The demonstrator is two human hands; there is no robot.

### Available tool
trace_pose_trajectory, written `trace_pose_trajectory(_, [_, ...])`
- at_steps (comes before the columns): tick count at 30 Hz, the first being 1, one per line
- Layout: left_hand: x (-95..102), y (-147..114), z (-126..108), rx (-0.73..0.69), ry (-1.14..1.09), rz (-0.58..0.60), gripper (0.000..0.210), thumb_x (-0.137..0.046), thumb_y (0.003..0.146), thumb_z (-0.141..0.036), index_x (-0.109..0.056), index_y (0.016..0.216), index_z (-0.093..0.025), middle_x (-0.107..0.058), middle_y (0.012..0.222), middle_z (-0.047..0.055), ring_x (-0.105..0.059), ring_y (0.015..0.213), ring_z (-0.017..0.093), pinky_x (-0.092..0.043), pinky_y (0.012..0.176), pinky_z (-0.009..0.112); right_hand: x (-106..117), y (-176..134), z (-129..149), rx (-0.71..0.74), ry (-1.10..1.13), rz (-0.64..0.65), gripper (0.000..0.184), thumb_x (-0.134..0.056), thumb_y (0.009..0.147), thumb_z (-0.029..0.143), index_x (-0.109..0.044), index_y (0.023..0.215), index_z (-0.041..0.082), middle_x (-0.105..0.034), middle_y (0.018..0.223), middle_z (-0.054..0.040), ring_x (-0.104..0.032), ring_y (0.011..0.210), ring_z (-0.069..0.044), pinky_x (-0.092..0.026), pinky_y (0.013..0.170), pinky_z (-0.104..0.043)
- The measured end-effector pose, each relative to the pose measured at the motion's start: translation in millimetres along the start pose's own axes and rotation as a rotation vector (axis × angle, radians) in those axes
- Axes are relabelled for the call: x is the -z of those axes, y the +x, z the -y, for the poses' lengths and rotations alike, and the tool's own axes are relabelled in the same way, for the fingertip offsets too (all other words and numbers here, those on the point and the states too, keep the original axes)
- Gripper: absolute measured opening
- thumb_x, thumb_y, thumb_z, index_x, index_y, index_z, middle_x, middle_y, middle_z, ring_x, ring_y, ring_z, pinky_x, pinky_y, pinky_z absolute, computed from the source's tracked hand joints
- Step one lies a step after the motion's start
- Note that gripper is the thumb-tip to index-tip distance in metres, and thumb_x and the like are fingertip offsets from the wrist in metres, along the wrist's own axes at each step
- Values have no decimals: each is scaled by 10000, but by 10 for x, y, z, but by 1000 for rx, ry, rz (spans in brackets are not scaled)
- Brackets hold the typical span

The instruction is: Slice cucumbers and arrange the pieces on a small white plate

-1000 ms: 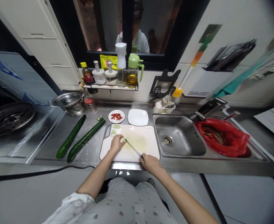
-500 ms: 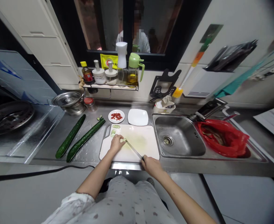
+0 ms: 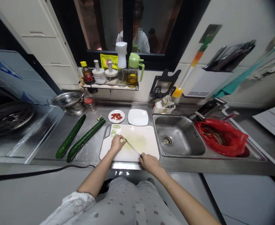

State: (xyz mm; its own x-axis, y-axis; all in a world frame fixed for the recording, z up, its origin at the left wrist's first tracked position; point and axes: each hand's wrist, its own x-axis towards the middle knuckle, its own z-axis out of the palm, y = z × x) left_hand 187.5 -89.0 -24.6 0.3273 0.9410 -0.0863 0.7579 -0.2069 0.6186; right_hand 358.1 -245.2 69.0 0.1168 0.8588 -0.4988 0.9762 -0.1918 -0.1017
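Observation:
My right hand (image 3: 149, 161) is closed round the handle of a knife (image 3: 134, 149), its blade slanting up and left across the white cutting board (image 3: 149, 153). At the blade's tip, my left hand (image 3: 117, 143) pinches a small piece of cucumber (image 3: 124, 140) against the board. Much of that piece is hidden by the fingers. Thin cucumber slices (image 3: 113, 132) lie near the board's upper left corner. Two whole cucumbers (image 3: 71, 136) (image 3: 86, 139) rest on the steel counter to the left, with small cut ends (image 3: 99, 118) by the tip of one.
Behind the board stand a plate of chopped red pieces (image 3: 116, 116) and a white square plate (image 3: 138, 117). A sink (image 3: 179, 134) with a red plastic bag (image 3: 223, 137) is at the right. A lidded steel pot (image 3: 69, 102) and a red-lidded jar (image 3: 90, 104) stand back left.
My right hand and the knife have shifted slightly up and left. My left hand keeps its hold on the cucumber piece in nearly the same place.

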Motion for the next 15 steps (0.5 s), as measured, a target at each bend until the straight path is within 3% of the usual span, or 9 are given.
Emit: trace_pose_trajectory(15, [30, -10, -20, -5, -4, 4, 169, -685, 720, -254, -651, 874, -194, -574, 918, 45, -562, 901, 187, -429, 813, 286, 94, 36, -18, 24, -37, 26, 350, -338, 948, 345, -573, 1114, 146, -687, 1016, -154, -644, 991, -250, -431, 802, -333])
